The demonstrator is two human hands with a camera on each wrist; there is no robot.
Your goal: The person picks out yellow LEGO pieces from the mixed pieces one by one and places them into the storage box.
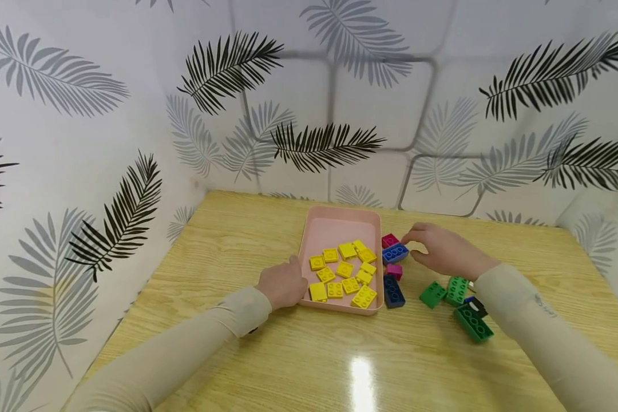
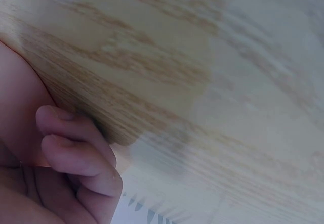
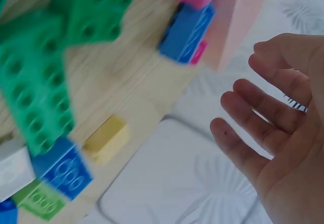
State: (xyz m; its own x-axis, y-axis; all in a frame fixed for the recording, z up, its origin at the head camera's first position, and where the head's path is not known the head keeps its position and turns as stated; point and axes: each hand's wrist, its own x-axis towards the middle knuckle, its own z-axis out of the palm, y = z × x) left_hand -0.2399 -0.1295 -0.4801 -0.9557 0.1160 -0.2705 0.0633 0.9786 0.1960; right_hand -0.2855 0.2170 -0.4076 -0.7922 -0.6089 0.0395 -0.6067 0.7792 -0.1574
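A pink tray (image 1: 344, 213) holds several yellow building bricks (image 1: 344, 269). My left hand (image 1: 283, 283) grips the tray's left side near its front corner; the left wrist view has its curled fingers (image 2: 83, 161) against the pink wall. Just right of the tray, my right hand (image 1: 445, 249) hovers with its fingers spread and nothing between them. Nearest to its fingertips is a blue brick (image 1: 395, 253), beside a dark pink brick (image 1: 389, 240) at the tray's right wall. The right wrist view shows this hand's relaxed fingers (image 3: 263, 107) apart from the bricks.
Nearer me along the tray's right side lie another pink brick (image 1: 393, 271) and a dark blue brick (image 1: 393, 292). Several green bricks (image 1: 457, 290) lie under and beside the right forearm. A pale yellow brick (image 3: 106, 139) and a white brick (image 3: 14, 168) show in the right wrist view.
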